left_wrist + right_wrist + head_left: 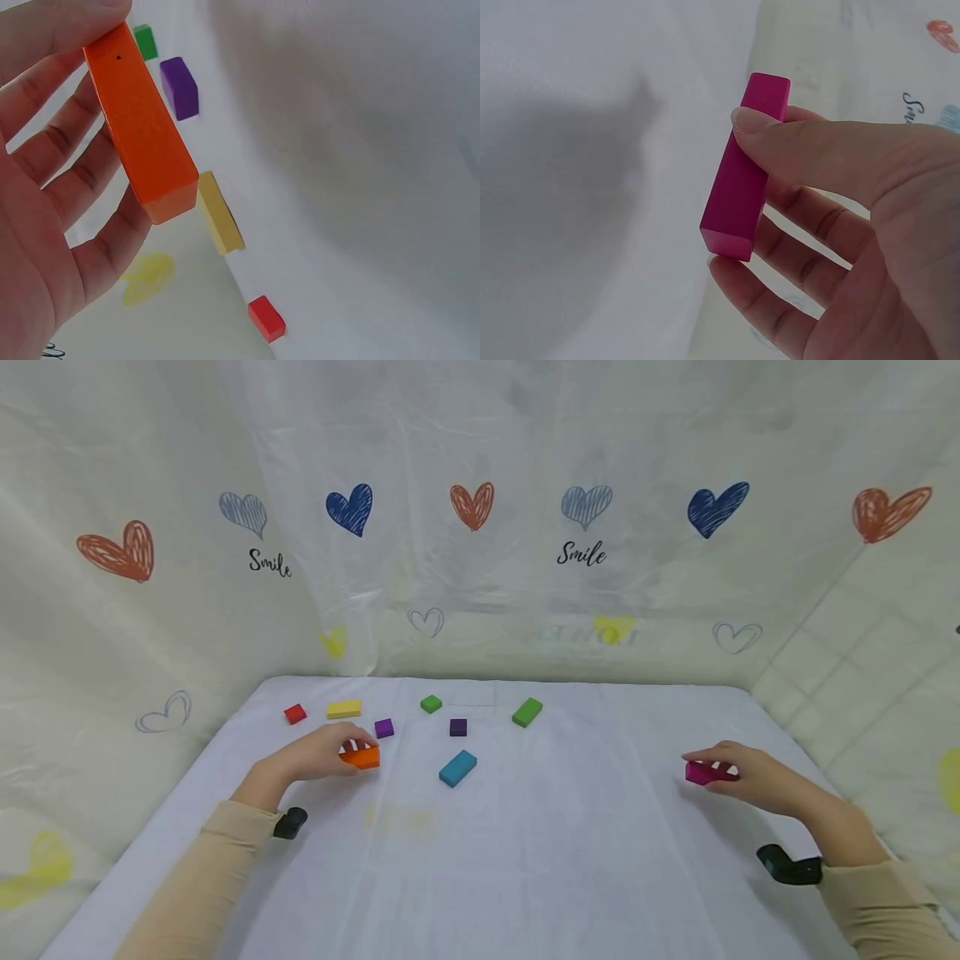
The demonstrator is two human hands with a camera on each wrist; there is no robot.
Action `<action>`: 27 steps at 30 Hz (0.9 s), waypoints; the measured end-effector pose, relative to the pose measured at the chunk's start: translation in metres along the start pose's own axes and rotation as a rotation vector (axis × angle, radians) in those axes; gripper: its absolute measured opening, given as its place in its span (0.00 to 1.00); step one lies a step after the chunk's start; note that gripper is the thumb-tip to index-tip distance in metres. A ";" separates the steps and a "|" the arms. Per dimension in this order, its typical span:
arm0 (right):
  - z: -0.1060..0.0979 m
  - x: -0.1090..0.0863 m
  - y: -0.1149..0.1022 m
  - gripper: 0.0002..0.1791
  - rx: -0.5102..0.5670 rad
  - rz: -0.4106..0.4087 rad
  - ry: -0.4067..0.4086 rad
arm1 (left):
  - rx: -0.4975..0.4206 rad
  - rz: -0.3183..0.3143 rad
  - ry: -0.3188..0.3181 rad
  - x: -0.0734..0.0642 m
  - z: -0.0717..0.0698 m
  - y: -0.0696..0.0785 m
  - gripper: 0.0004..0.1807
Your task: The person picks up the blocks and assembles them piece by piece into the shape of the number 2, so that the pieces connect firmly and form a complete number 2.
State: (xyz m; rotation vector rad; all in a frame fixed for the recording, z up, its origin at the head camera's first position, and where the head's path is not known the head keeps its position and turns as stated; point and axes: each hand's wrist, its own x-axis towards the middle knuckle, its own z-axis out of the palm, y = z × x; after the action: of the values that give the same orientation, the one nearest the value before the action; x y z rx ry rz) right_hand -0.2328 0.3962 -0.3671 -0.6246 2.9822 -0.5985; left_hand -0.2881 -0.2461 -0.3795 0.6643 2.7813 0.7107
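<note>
An orange rectangular block (364, 758) is pinched between the thumb and fingers of my left hand (322, 753), on the left side of the table. In the left wrist view the orange block (142, 127) slants down from the thumb, with the fingers behind it. My right hand (757, 777) holds a magenta rectangular block (703, 772) over the right side of the table. The right wrist view shows the thumb pressed on the face of the magenta block (742, 180) and the fingers along its far side. Each hand casts a shadow on the white cloth.
Near the left hand lie a red block (296, 714), a yellow block (344, 709) and a purple block (384, 728). Toward the middle are a teal block (458, 768), a dark purple block (458, 727), a small green block (431, 704) and a longer green block (527, 712).
</note>
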 end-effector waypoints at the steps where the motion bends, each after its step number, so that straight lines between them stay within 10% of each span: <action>1: 0.000 0.001 -0.002 0.25 0.002 0.000 -0.006 | -0.001 0.004 -0.002 0.001 0.000 0.001 0.20; 27: 0.025 0.022 -0.057 0.23 0.045 -0.200 -0.062 | -0.027 0.086 -0.055 0.000 0.016 0.042 0.21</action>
State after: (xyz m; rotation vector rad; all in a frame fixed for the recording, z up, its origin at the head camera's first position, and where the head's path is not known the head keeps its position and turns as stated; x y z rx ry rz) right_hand -0.2289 0.3309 -0.3675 -0.9269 2.8611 -0.6428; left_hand -0.2678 -0.2064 -0.3721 0.7895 2.7027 0.7334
